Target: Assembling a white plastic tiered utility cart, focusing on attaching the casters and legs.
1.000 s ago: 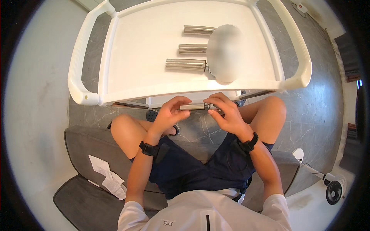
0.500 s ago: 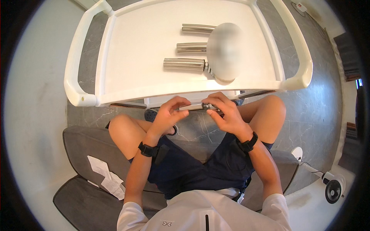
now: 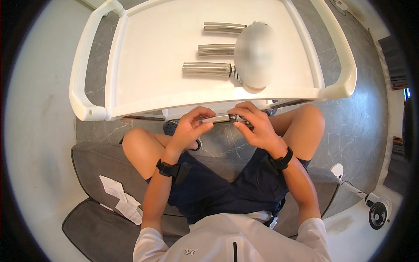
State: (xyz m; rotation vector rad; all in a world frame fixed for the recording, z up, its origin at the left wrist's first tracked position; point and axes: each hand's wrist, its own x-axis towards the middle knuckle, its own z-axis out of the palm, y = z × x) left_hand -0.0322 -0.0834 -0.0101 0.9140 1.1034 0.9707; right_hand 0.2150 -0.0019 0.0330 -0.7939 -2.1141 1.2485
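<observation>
Evidently both hands share 1 small metal bar (image 3: pixel 217 118), held level over the knees just below the white worktop (image 3: pixel 144 65): left hand (image 3: pixel 188 128) pinches its left end, right hand (image 3: pixel 254 125) grips the right, wrists bent inward. 3 metal tubes (image 3: pixel 206 68) lie on the worktop.

- The short silver bar (image 3: pixel 217 118), pinched between the left hand (image 3: pixel 188 129) and the right hand (image 3: pixel 257 129), looks like polished metal with a bright sheen.
- The three silver tubes (image 3: pixel 207 68) are glossy metal, mirror-smooth.
- The white rimmed table (image 3: pixel 148 65) is smooth plastic, faintly shiny.
- The grey marbled floor (image 3: pixel 349 126) seems polished stone, though the view bends there.
- The grey sofa cushion (image 3: pixel 94 161) is matt woven cloth.
- The white crumpled slips (image 3: pixel 118 196) are paper.
</observation>
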